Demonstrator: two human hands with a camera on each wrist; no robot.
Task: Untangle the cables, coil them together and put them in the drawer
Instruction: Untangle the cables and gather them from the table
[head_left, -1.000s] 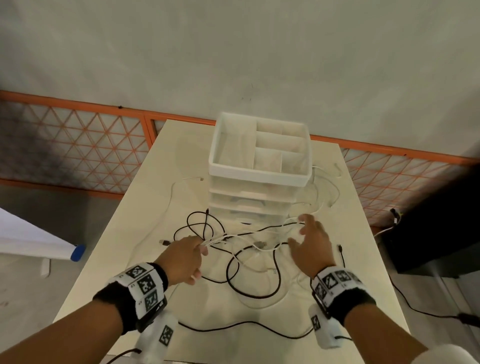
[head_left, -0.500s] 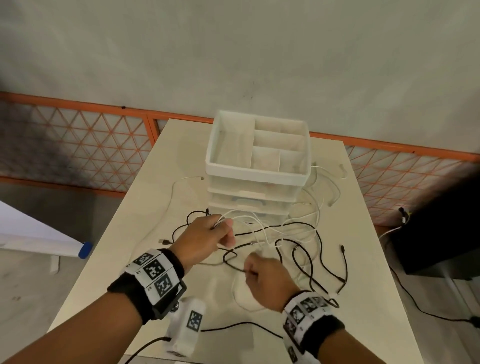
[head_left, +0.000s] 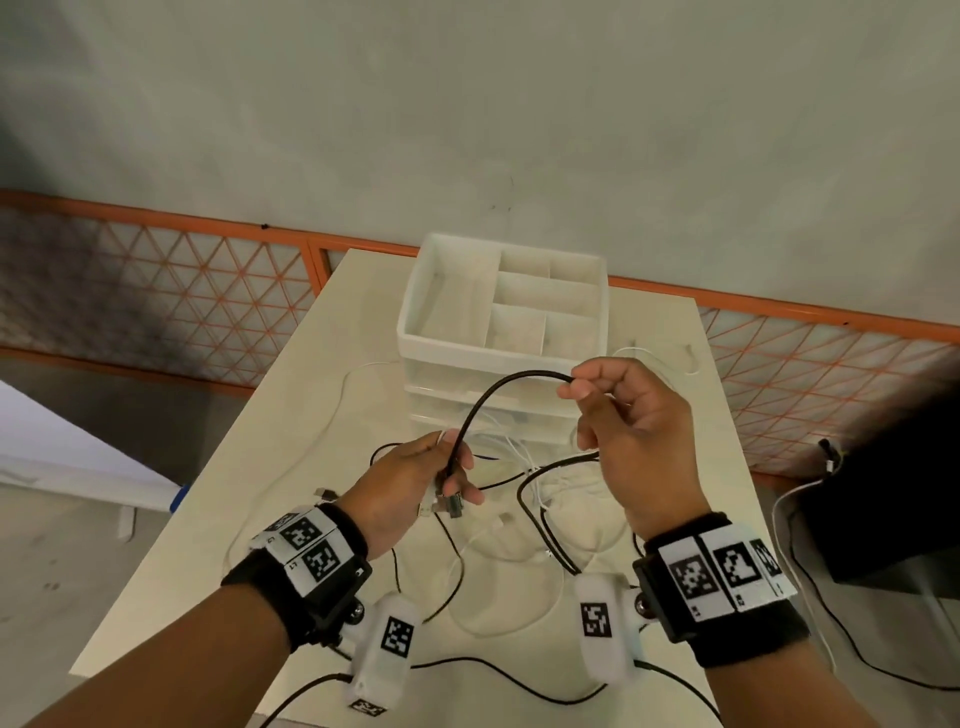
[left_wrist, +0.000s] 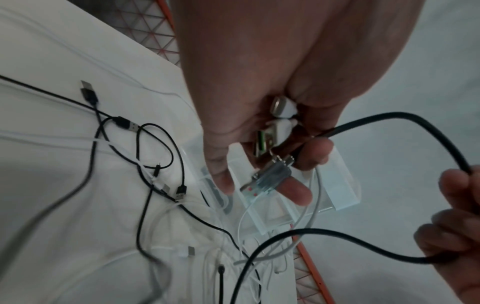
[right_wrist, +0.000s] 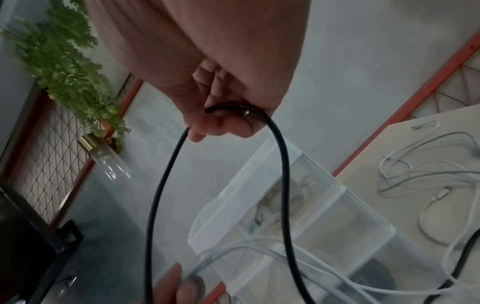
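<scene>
A tangle of black and white cables (head_left: 524, 499) lies on the cream table (head_left: 291, 467) in front of the white drawer unit (head_left: 498, 332). My left hand (head_left: 415, 478) grips several cable plugs (left_wrist: 270, 144) bunched together, among them a black cable's end. My right hand (head_left: 623, 410), raised above the table, pinches that thick black cable (head_left: 498, 384) between thumb and fingers, so it arcs between both hands. In the right wrist view the black cable (right_wrist: 280, 164) loops down out of the curled fingers (right_wrist: 221, 123). All drawers look closed.
The drawer unit has an open compartment tray on top. An orange mesh fence (head_left: 156, 301) runs behind the table. A black object (head_left: 893, 493) with trailing leads stands to the right. More white cables (right_wrist: 426, 174) lie beside the unit.
Both hands have risen off the table. The right hand moved up and right, drawing the black cable out of the tangle into an arc, while the left keeps hold of the plug ends.
</scene>
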